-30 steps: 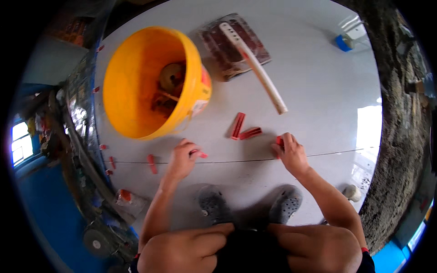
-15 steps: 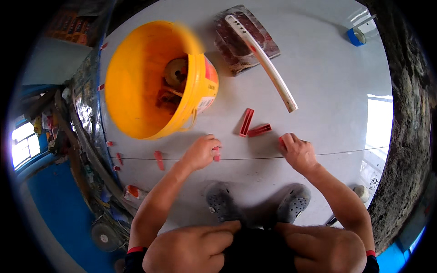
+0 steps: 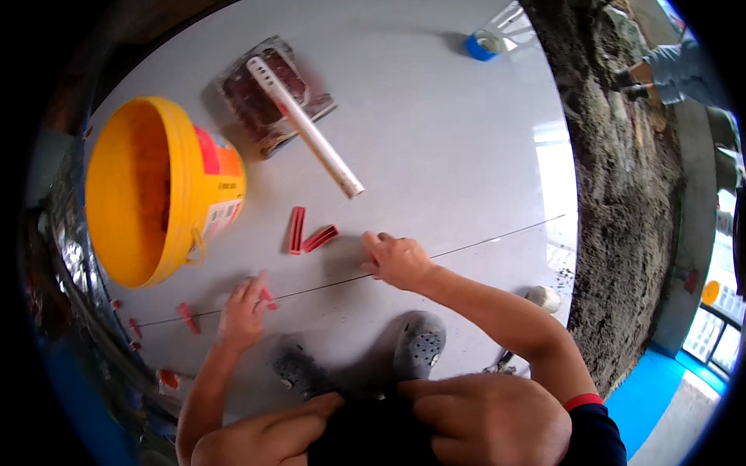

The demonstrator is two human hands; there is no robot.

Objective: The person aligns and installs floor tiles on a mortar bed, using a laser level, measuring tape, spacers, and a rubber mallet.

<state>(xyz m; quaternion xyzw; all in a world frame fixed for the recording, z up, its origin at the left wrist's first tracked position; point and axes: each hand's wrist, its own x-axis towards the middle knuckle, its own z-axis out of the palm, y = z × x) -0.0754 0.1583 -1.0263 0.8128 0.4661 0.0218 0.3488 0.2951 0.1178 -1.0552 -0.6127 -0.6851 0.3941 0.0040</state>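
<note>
Along the thin joint between grey floor tiles, my left hand [image 3: 242, 313] has its fingers closed around a small red wedge [image 3: 269, 298] standing at the joint. My right hand [image 3: 398, 260] is just above the joint further right, thumb and fingers pinched; a bit of red shows at the fingertips, looking like another wedge, mostly hidden. Two loose red wedges, one upright in view [image 3: 297, 231] and one slanted [image 3: 321, 238], lie on the tile between and beyond my hands. Another red wedge [image 3: 188, 318] sits across the joint left of my left hand.
A yellow bucket [image 3: 177, 194] stands at the left. Beyond, a white tube [image 3: 315, 144] rests on a dark red block [image 3: 249, 101]. A blue roll [image 3: 482, 46] lies far right. Rough grey mortar [image 3: 614, 202] borders the tiles; another person's leg [image 3: 676, 74] is beyond.
The view has swung right, so the bucket and wedges sit further left in it. My left hand's fingers still stay by the wedge at the joint; my right hand stays pinched.
</note>
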